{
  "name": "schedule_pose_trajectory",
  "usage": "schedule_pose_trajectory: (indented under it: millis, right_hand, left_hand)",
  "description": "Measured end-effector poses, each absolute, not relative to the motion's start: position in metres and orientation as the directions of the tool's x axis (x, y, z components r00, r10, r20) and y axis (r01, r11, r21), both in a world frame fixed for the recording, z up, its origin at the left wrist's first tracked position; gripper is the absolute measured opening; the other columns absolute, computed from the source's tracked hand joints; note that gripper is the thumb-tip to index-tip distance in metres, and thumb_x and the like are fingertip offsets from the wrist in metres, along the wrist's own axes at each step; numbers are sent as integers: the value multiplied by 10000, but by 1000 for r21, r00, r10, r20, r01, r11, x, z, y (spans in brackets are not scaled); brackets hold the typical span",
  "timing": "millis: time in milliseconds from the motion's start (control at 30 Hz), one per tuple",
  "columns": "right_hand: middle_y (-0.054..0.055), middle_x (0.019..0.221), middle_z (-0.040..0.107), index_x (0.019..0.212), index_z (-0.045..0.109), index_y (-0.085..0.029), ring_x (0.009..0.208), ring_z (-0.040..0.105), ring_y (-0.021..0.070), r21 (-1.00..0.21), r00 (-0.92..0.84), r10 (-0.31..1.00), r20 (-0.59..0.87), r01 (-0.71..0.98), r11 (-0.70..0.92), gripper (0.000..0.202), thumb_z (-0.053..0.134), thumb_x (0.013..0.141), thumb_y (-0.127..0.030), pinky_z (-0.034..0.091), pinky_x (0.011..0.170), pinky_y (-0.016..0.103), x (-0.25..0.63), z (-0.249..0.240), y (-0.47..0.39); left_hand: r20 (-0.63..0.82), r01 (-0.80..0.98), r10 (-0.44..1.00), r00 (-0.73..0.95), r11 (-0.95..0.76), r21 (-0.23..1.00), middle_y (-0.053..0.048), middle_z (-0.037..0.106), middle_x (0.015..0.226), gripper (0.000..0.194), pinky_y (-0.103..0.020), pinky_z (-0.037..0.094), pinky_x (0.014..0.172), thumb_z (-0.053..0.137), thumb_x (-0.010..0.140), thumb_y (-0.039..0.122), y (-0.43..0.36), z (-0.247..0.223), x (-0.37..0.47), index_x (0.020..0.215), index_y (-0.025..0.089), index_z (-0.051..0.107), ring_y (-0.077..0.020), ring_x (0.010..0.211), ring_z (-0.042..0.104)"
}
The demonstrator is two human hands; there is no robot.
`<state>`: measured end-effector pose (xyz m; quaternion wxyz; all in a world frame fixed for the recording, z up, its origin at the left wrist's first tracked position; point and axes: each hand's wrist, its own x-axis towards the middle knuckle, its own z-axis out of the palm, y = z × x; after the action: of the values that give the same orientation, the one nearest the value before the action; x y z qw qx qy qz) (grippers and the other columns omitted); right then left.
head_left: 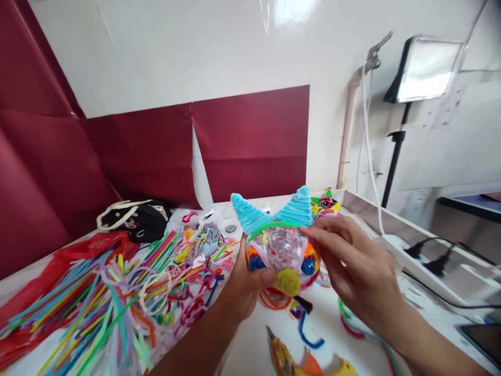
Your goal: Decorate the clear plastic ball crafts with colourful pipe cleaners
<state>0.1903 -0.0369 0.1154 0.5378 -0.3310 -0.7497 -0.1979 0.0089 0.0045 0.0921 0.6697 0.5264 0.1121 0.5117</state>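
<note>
In front of me is an animal head made of pipe cleaners (pixel 284 243). It has two light-blue pointed ears, a green band, blue eyes and a round yellow nose over a clear, shiny body. My left hand (pixel 248 284) grips its left side, thumb beside the nose. At the upper right, my right hand (pixel 358 263) has thumb and fingers closed at the base of the right ear, by the end of the green band. Its fingertips partly cover that spot. Below the head, a bent blue pipe cleaner (pixel 307 334) lies on the white table (pixel 250 347).
Loose colourful pipe cleaners (pixel 117 303) are heaped at left, by a red plastic bag (pixel 92 248) and a black pouch (pixel 135 219). Yellow-handled pliers (pixel 279 352) lie in front. Behind the head sits another colourful craft (pixel 325 201). Black plugs (pixel 438 261) and cables are at right.
</note>
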Motion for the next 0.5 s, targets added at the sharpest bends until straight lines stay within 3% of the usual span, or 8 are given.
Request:
schedule_pose_trajectory:
  millis: [233, 500]
  right_hand:
    - [58, 996, 570, 1174, 641, -216, 876, 583, 141, -182, -97, 320, 942, 653, 735, 401, 524, 878, 29, 494, 692, 263, 192, 115, -40]
    - [49, 986, 617, 1134, 647, -247, 905, 615, 172, -250, -38, 339, 940, 599, 761, 335, 538, 902, -32, 513, 737, 310, 190, 115, -38]
  left_hand:
    - [361, -551, 818, 448, -65, 832, -82, 652, 1247, 969, -413, 555, 874, 862, 578, 404, 4, 92, 8, 1407, 309, 370, -324, 1090, 650]
    - [309, -549, 845, 436, -22, 836, -76, 677, 1204, 997, -424, 569, 857, 874, 551, 416, 5, 86, 6, 1408, 317, 374, -318, 1039, 679]
